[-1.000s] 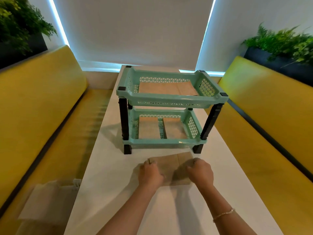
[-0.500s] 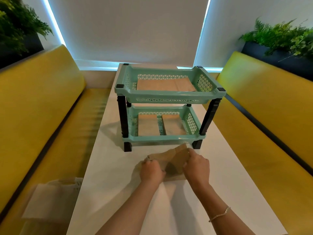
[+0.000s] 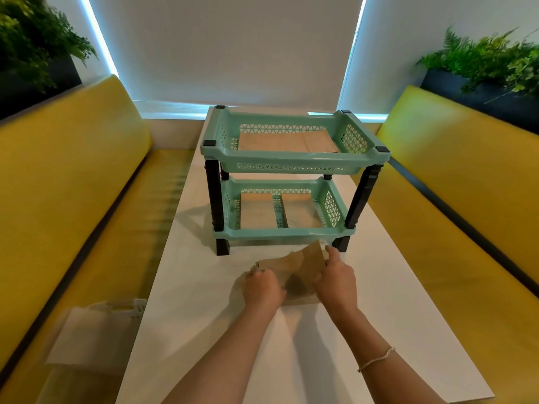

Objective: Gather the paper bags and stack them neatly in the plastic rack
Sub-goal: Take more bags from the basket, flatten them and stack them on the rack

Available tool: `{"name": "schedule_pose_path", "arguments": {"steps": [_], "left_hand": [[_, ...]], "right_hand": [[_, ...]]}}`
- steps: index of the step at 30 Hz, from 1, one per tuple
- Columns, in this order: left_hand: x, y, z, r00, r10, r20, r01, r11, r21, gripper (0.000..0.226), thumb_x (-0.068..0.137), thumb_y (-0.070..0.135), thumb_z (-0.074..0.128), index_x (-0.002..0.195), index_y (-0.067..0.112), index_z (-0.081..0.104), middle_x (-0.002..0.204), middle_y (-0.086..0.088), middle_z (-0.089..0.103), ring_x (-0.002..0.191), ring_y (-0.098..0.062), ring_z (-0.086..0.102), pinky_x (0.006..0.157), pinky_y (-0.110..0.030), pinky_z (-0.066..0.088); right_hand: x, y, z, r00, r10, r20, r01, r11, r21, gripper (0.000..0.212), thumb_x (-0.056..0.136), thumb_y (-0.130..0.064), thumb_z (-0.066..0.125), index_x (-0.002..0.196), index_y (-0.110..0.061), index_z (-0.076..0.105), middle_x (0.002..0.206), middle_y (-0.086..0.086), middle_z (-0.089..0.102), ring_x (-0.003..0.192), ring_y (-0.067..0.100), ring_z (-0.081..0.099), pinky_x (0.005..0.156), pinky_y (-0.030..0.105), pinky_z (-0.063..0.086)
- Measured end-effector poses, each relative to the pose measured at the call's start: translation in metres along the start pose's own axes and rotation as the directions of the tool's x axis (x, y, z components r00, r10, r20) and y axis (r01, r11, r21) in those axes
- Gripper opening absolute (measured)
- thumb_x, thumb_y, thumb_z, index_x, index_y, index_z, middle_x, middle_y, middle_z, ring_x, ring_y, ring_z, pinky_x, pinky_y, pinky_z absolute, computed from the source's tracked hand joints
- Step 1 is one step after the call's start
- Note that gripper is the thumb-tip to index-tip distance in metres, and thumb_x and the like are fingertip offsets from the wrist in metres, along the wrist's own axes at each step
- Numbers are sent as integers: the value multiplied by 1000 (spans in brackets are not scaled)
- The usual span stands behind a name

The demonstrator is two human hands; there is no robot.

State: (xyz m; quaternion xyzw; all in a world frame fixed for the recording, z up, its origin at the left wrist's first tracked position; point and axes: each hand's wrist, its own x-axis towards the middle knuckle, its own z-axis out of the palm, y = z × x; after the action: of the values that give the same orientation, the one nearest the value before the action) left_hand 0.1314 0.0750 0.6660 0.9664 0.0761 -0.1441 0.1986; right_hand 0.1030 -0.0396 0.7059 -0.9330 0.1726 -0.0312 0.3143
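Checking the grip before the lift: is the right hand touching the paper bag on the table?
Touching. The head view shows the right hand with fingers curled over the right edge of the paper bag, raising that side off the table.

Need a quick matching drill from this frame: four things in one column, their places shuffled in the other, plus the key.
Things:
1. paper bag in both hands
2. flat bags
3. mint rack
4. white basket

Places:
A. on the yellow bench, left of the table
B. standing on the white table
C. lying in the rack's top tier
D. just in front of the rack, right end lifted

Pairs: 1-D, 2-C, 3-B, 4-A. The left hand and right hand grip the bag's two ends.
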Motion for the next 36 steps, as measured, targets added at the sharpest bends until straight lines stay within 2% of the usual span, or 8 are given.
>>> {"name": "schedule_pose_path", "arguments": {"steps": [8, 17, 21, 24, 27, 29, 32, 36], "left_hand": [[-2, 2, -1, 1000, 4, -13, -4, 1000, -13, 46, 90, 31, 58, 128, 5, 52, 141, -11, 42, 125, -27, 41, 99, -32, 40], [0, 2, 0, 1000, 17, -25, -16, 1000, 17, 47, 91, 31, 57, 129, 6, 51, 139, -12, 44, 125, -27, 42, 98, -32, 40], [0, 0, 4, 999, 12, -30, -12, 1000, -3, 49, 89, 34, 60, 129, 8, 51, 137, -11, 45, 124, -26, 44, 96, -32, 42], [-1, -2, 3, 997, -43, -57, 33, 985, -170, 70, 84, 31, 67, 141, 10, 32, 142, -11, 40, 129, -26, 40, 101, -34, 40], [0, -12, 2, 996, -74, -55, 41, 893, -449, 117, 67, 35, 82, 150, 9, 3, 150, -12, 27, 138, -28, 27, 111, -38, 32], [-1, -23, 4, 995, -10, -103, -61, 748, -661, 125, 54, 33, 89, 148, 13, 10, 144, -10, 39, 132, -26, 39, 107, -41, 38], [-19, -39, 11, 982, 58, -181, -186, 500, -846, 84, 60, 12, 87, 131, 21, 43, 125, 0, 57, 112, -14, 57, 96, -32, 49], [-48, -46, 23, 969, 92, -230, -247, 382, -891, 46, 65, 3, 83, 94, 31, 60, 103, 7, 65, 97, -3, 61, 85, -19, 50]], "right_hand": [[5, 5, 0, 995, 98, 31, -99, 993, 56, 60, 83, -9, 61, 137, -10, 33, 114, 15, 60, 98, 31, 59, 85, 45, 52], [0, 4, -4, 998, 8, -63, 11, 957, 291, 64, 78, 3, 65, 135, -12, 41, 120, 11, 57, 98, 22, 54, 83, 36, 53], [7, 1, -6, 1000, 27, -9, -22, 943, 333, 61, 82, 1, 59, 138, -14, 40, 99, 4, 58, 85, 16, 53, 71, 25, 48], [17, 7, -8, 988, 60, 144, -100, 952, 288, 38, 81, 2, 53, 115, -11, 61, 84, -1, 58, 81, 18, 56, 67, 28, 49], [21, 21, -18, 963, 114, 244, -223, 846, 485, 25, 82, 6, 47, 88, -10, 65, 79, 3, 59, 77, 20, 54, 72, 36, 50], [18, 33, -25, 955, 105, 279, -257, 764, 592, 27, 82, 11, 45, 90, -8, 62, 84, 7, 61, 82, 22, 54, 70, 31, 47], [2, 53, -24, 950, 40, 311, -245, 712, 658, 31, 78, 19, 42, 92, -1, 61, 88, 10, 62, 86, 24, 55, 79, 33, 46], [-21, 72, -11, 967, 78, 244, -237, 637, 733, 32, 74, 23, 43, 80, -3, 60, 80, 10, 61, 81, 24, 54, 73, 29, 45]]}}
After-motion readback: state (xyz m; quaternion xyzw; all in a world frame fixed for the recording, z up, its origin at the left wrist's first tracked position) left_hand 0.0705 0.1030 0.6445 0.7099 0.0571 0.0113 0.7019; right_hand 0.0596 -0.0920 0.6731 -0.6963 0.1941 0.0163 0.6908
